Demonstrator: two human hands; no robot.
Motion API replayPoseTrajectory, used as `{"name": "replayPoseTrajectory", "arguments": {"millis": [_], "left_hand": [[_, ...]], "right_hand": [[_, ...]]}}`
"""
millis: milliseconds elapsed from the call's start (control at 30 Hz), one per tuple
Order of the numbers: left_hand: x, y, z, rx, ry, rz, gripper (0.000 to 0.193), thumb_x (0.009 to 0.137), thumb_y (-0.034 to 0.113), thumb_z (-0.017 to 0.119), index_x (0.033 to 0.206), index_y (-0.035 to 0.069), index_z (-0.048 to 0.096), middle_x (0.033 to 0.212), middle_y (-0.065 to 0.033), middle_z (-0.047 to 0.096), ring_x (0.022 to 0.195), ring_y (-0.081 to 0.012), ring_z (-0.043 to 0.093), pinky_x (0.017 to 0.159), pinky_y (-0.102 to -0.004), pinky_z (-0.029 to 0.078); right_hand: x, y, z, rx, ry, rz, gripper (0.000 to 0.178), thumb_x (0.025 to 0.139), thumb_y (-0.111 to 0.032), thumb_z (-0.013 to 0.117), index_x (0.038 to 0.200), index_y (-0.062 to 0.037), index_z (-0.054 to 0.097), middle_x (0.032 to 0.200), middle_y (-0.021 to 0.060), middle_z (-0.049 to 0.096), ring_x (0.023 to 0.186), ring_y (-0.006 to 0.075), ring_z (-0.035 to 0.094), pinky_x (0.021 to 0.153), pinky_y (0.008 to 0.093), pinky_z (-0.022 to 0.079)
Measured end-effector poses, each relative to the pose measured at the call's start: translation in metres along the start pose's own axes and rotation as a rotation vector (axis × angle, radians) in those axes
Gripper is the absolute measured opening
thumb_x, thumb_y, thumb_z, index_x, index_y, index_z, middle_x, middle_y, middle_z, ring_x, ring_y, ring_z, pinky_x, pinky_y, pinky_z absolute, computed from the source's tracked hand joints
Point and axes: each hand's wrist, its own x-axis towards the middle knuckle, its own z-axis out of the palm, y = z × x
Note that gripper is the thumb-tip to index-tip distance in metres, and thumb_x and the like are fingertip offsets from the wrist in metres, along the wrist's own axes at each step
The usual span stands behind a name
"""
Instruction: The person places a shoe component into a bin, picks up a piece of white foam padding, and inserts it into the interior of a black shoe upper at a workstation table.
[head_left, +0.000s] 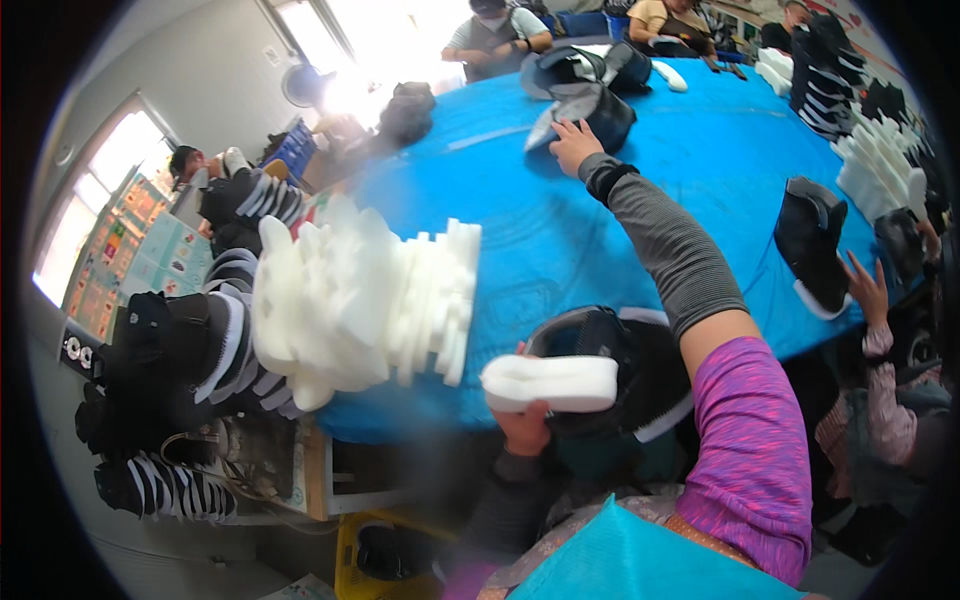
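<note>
My left hand (525, 425) grips a white foam block (552, 383) close to my body, pressed against a black shoe upper with white trim (640, 370) that lies at the near edge of the blue table (560, 240). My right arm, in a grey sleeve, stretches far across the table. My right hand (574, 143) has its fingers spread and touches a black shoe upper (598, 108) in the pile at the far side.
A tall stack of white foam blocks (360, 300) stands at my left. Black striped shoe uppers (190, 360) are piled beyond it. More uppers and foam pieces (875, 165) lie at the right. Another person's hand (868, 290) reaches in there. People sit at the far side.
</note>
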Motion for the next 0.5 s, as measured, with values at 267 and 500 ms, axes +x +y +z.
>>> {"name": "replayPoseTrajectory", "arguments": {"millis": [267,500], "left_hand": [[-0.002,0.011,0.011,-0.025,-0.006,0.053,0.049,0.075,0.033,0.076,0.105,-0.002,0.06,0.095,-0.0144,0.064,0.096,-0.0278,0.061,0.109,-0.0562,0.03],[-0.007,-0.008,-0.006,-0.038,-0.023,-0.001,0.063,0.076,0.033,0.079,0.118,-0.006,0.054,0.119,-0.0187,0.057,0.122,-0.0319,0.05,0.107,-0.0487,0.033]], "right_hand": [[0.027,-0.005,0.041,-0.061,-0.021,0.111,0.024,0.091,-0.012,0.044,0.101,-0.0078,0.066,0.11,0.0047,0.058,0.11,0.0246,0.054,0.109,0.0549,0.026],[0.018,-0.007,-0.038,0.598,0.701,-0.087,0.016,0.085,-0.01,0.051,0.084,-0.0047,0.066,0.085,0.0183,0.063,0.086,0.0351,0.061,0.076,0.0429,0.049]]}}
